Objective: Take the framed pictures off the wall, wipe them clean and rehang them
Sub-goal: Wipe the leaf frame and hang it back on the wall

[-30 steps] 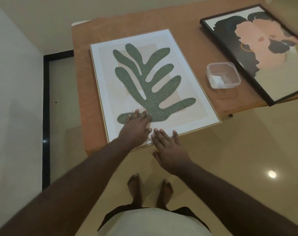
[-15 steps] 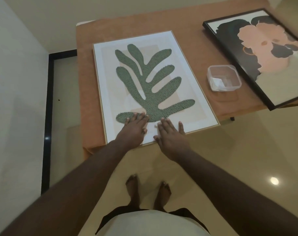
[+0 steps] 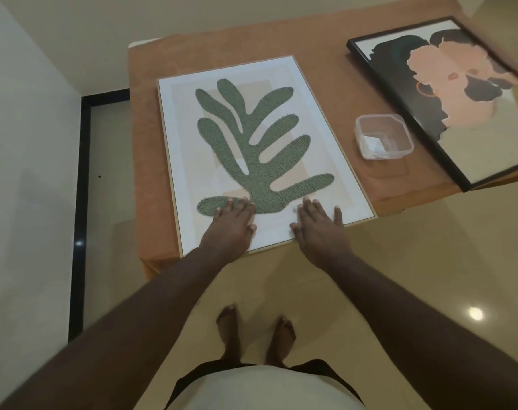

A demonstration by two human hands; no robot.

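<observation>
Palms down, both of my hands lie flat on the near end of the large light-wood-framed picture of a green leaf shape (image 3: 252, 149), which lies face up on the table covered in an orange-brown cloth (image 3: 334, 51). My left hand (image 3: 231, 224) rests with straight fingers over the base of the leaf; my right hand (image 3: 320, 229) rests just beside it, fingers spread, near the frame's lower edge. Neither hand grips anything, and I see no cloth under either palm. A second picture, black-framed with peach and dark shapes (image 3: 447, 99), lies to the right on the same table, well apart from my hands, with a small clear square plastic container (image 3: 383, 136) between the two frames. I judge the step to be steadying or positioning this frame for wiping. To do it well, I should press lightly, keep the near edge, which juts over the table's edge, from tipping, and avoid smudging the surface.
</observation>
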